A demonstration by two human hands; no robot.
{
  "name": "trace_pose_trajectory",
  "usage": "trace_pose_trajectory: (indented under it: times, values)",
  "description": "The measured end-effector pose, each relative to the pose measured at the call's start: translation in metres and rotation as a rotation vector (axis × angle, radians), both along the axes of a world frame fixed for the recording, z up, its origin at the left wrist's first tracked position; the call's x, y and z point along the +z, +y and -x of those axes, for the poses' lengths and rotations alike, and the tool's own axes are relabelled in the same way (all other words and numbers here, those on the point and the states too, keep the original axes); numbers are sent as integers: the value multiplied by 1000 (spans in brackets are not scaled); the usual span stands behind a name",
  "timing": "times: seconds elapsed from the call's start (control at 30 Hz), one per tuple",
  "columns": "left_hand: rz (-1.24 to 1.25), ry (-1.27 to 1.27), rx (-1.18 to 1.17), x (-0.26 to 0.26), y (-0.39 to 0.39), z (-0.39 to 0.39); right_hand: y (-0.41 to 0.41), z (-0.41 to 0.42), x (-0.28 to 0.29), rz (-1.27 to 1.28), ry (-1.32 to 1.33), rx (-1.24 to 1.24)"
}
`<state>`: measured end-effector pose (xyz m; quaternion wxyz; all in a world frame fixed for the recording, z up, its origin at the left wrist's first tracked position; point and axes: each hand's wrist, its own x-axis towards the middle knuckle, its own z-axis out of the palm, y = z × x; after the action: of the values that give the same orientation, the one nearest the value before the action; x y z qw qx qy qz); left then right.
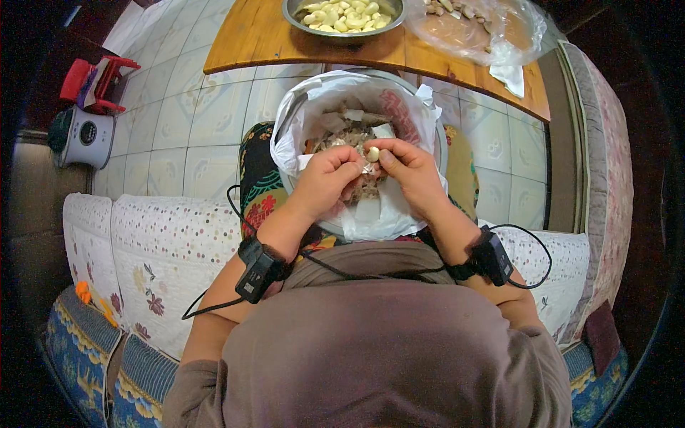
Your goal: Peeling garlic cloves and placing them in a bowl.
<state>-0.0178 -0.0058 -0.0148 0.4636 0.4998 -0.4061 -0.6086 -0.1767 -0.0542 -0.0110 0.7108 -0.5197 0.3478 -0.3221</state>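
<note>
A pale garlic clove (373, 154) is held between the thumb and forefinger of my right hand (404, 160). Close beside it, my left hand (334, 171) has its thumb pressed against curled fingers; whether a scrap of skin is pinched there is hidden. Both hands are over a bin (443, 139) lined with a white plastic bag (299, 112), which stands between my knees. Inside lie papery brown garlic skins (369, 187) and white scraps. Beyond it, a metal bowl (342, 35) full of peeled garlic cloves (348, 15) stands on the wooden table (251, 43).
A clear plastic bag (514, 32) with unpeeled cloves (460, 9) lies on the table's right side. White paper (507, 75) hangs near the table edge. At the left are a red chair (101, 83) and a white appliance (88, 136). Black cables (348, 273) link my wristbands.
</note>
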Motion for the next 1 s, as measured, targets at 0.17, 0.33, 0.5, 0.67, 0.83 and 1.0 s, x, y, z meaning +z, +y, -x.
trace_pose_trajectory:
  times: [0.17,0.33,0.5,0.67,0.83,1.0]
  values:
    - [-121,98,-75,8,0,-2,-1,0,-11,354,113,25]
    - [-111,133,-36,2,0,-6,1,0,3,22,53,23]
    - [-102,76,100,5,-2,0,1,1,7,-164,-75,-29]
    - [-6,-141,-14,0,-1,3,-1,3,3,152,111,16]
    - [188,-470,-35,4,1,0,3,0,1,330,109,3]
    - [117,-299,-84,4,0,-1,6,1,-1,388,155,-4]
